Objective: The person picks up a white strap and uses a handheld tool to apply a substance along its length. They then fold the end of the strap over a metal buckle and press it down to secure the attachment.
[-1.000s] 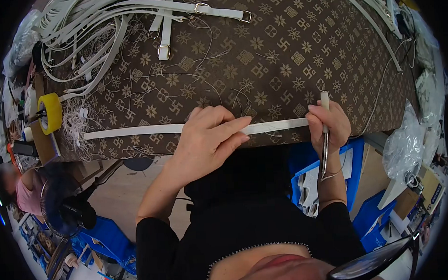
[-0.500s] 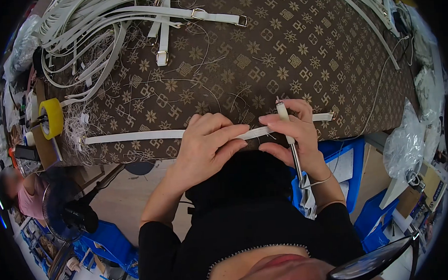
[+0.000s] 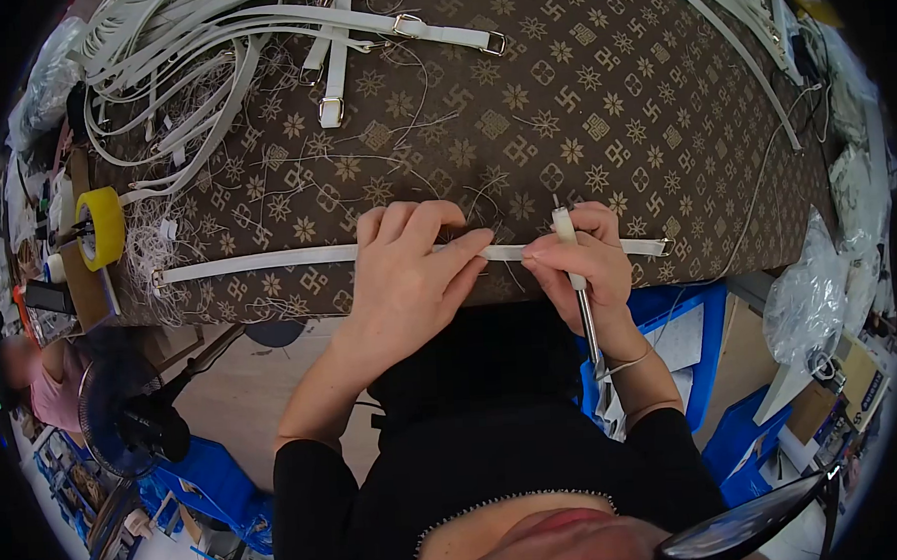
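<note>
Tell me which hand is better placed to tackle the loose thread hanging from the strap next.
Right, probably: the right hand holds the pen-like tool, its fingertips at the white strap near the thread. The left hand is steadying the strap.

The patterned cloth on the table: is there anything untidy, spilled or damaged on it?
Yes, loose pale thread is scattered over the patterned cloth, thickest in a tangle by the left end of the white strap. It looks untidy. I see no spill or clear damage.
</note>
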### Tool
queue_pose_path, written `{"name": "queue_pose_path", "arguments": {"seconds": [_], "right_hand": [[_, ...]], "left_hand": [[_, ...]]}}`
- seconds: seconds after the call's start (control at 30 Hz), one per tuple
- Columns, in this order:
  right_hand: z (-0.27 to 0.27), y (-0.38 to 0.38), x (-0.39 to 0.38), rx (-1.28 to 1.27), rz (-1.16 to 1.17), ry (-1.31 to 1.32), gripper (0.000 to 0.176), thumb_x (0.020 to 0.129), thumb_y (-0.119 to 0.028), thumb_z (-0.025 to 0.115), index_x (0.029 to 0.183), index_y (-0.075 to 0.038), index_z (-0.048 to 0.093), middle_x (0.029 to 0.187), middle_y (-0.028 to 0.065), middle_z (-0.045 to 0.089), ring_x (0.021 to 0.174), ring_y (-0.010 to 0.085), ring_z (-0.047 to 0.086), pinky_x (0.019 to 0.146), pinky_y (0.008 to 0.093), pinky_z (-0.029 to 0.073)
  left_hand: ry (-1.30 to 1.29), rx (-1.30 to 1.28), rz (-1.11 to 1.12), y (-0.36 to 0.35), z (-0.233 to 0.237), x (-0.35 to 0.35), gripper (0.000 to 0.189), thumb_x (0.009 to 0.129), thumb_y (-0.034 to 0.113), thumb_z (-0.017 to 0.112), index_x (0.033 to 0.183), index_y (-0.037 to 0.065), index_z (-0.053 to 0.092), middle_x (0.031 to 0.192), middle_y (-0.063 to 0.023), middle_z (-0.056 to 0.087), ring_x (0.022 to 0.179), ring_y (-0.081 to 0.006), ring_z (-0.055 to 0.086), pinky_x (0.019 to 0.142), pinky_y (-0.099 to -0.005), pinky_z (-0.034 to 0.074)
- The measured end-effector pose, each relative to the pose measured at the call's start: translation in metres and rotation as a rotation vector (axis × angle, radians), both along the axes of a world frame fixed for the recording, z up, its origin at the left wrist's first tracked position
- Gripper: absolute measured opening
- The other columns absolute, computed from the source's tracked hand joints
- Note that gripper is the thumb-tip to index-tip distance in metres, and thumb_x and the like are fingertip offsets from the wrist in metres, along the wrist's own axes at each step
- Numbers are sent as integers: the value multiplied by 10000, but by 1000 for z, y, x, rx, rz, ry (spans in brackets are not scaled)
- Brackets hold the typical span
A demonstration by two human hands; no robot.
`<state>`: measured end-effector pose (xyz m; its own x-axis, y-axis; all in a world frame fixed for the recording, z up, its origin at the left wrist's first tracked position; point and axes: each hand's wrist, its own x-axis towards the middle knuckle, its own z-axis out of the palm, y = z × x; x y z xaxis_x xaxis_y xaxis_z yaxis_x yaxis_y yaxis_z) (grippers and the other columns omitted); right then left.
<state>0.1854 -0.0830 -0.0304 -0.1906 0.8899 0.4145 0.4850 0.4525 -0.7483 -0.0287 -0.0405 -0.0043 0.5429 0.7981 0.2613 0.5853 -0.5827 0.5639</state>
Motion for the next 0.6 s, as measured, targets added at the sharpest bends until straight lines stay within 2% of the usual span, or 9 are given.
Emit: {"name": "queue_pose_path", "arguments": {"seconds": [0.13, 0.23, 0.4, 0.5, 0.57, 0.6], "right_hand": [[0, -3, -5, -84, -82, 82, 323, 747, 2, 774, 1011, -159, 682, 842, -12, 693, 857, 214, 557, 875, 351, 407], [1, -2, -6, -127, -121, 131, 314, 749, 2, 776, 1012, -142, 681, 844, -2, 690, 844, 217, 542, 850, 327, 413], [0, -2, -4, -133, -125, 155, 309, 740, 3, 782, 1005, -120, 680, 863, 19, 693, 844, 233, 539, 817, 323, 435], [3, -2, 2, -119, -54, 151, 311, 780, 8, 753, 1059, -85, 653, 880, 39, 696, 853, 218, 541, 807, 323, 445], [6, -3, 8, -175, -94, 356, 298, 842, -6, 702, 1122, -40, 606, 892, 60, 698, 865, 192, 541, 806, 322, 447], [3, -3, 19, -172, -51, 289, 346, 942, -160, 628, 1237, 0, 546, 884, 81, 692, 844, 170, 539, 770, 312, 444]], "left_hand": [[-102, -98, 42, -13, -5, 23, 313, 672, 109, 757, 963, 140, 645, 804, 6, 561, 752, -192, 542, 712, -342, 357], [-138, -109, 109, -17, -22, 37, 291, 674, 111, 757, 940, 142, 642, 766, 12, 556, 738, -192, 537, 709, -346, 353], [-97, -71, 121, -14, -22, 42, 209, 685, 114, 757, 865, 140, 653, 738, 19, 552, 717, -186, 527, 712, -351, 351], [-88, -57, 108, -13, -21, 41, 155, 703, 113, 758, 818, 138, 658, 746, 20, 559, 712, -186, 528, 712, -350, 353], [-88, -64, 93, -12, -21, 39, 136, 712, 108, 759, 800, 135, 659, 755, 19, 567, 712, -186, 532, 709, -347, 356], [-128, -79, 78, -12, -22, 36, 141, 713, 96, 762, 802, 127, 657, 767, 12, 578, 719, -189, 542, 709, -345, 367]]}}
